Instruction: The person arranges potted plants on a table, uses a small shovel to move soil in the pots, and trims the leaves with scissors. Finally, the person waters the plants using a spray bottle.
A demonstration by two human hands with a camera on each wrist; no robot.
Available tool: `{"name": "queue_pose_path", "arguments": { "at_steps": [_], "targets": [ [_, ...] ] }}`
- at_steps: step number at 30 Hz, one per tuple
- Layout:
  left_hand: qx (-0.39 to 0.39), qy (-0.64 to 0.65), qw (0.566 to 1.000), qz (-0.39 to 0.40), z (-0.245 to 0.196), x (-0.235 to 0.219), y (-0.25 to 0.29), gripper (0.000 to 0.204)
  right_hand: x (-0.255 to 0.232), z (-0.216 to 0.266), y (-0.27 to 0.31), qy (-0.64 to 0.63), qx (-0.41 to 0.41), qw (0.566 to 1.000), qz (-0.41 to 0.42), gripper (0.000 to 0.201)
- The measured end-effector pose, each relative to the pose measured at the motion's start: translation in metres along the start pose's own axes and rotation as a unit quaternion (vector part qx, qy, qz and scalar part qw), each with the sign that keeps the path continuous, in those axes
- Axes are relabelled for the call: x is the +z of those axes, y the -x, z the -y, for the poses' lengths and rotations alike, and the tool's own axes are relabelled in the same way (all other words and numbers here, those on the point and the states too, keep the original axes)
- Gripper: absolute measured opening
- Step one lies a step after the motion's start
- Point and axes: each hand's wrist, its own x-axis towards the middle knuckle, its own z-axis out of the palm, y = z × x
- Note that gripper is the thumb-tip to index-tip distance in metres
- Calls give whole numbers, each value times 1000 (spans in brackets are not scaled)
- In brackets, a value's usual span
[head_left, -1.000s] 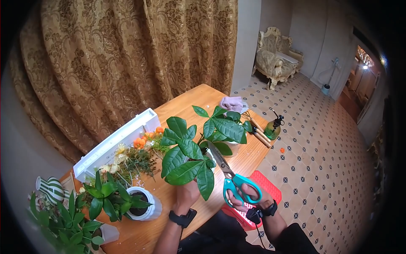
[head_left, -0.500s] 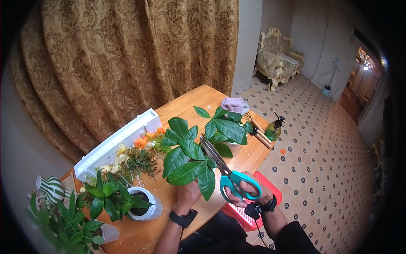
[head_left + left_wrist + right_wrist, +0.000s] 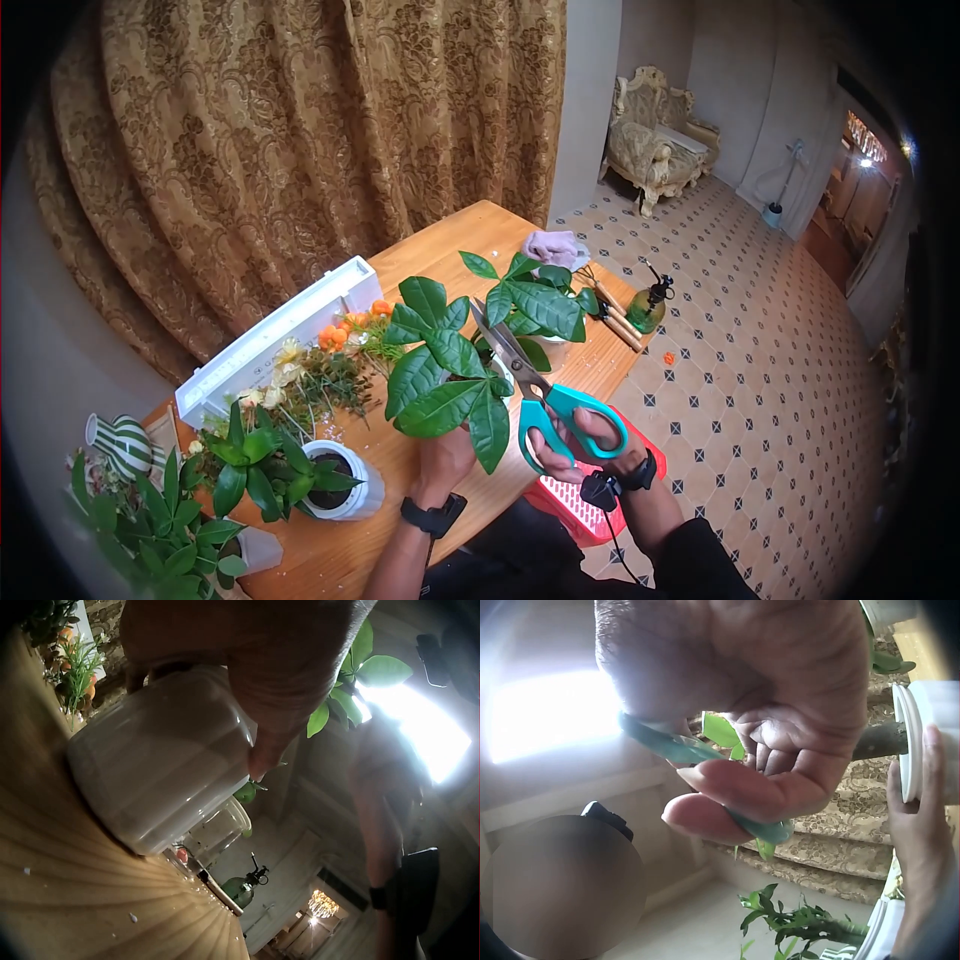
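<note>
My left hand (image 3: 445, 462) grips a white plant pot (image 3: 165, 757) standing on the wooden table, the thumb down its side in the left wrist view. From this pot rises a plant with broad glossy green leaves (image 3: 445, 408), which hide much of the pot in the head view. My right hand (image 3: 622, 455) holds teal-handled scissors (image 3: 513, 355), fingers through the loops. The blades point up and away, over the right side of the foliage, with the handles spread. In the right wrist view, a thick brown stem (image 3: 883, 740) comes out of the pot.
Two potted plants stand at near left, one in a white pot (image 3: 365, 492). Behind them lie cut flowers (image 3: 330, 338) and a long white box (image 3: 280, 325). Along the right edge are wooden-handled tools (image 3: 622, 325), a spray bottle (image 3: 648, 308) and a lilac cloth (image 3: 555, 248).
The scissors have shifted up along the foliage, and their handles have spread wider as the blades part. My left hand stays on the pot.
</note>
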Motion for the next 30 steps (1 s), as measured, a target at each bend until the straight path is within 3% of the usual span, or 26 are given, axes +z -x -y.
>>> {"name": "queue_pose_path", "arguments": {
  "at_steps": [2,4,11,13,14,15,16,17,18,21,22,24,25,27,30],
  "targets": [
    [-28,-9,999,26,0,-2,0,24,2,3,0,18,6,1000,-16,60],
    [30,-33,999,1,-5,-2,-2,23,5,7,0,37,11,999,-33,59],
    [26,-37,999,2,8,1,1,21,13,14,9,100,12,994,-47,59],
    [-6,-34,999,40,4,-1,0,42,19,20,17,186,13,976,-110,54],
    [-6,-34,999,39,5,-1,0,42,20,22,20,186,14,976,-109,54],
    [-9,-50,998,38,7,-1,0,42,21,25,24,365,-27,919,-146,50],
    [-11,-66,997,36,9,0,0,42,23,28,27,530,-67,827,-178,47],
    [-11,-66,997,35,11,1,0,42,33,36,30,573,-47,791,-209,44],
    [-18,-57,998,30,13,2,1,42,39,38,33,573,-47,791,-209,44],
    [-22,-57,998,31,14,2,1,42,41,39,45,724,-106,625,-273,47],
    [-18,-66,997,37,14,2,1,42,42,41,47,724,-106,624,-273,47],
    [-13,-47,998,28,19,3,3,40,47,46,49,784,-117,550,-262,47],
    [-8,-28,999,19,21,4,4,39,48,47,48,784,-117,550,-262,47],
    [-6,-21,999,30,22,3,5,39,51,49,46,814,-126,505,-258,45],
    [3,-26,999,40,21,2,4,38,53,53,43,826,-124,488,-254,43]
  ]
}}
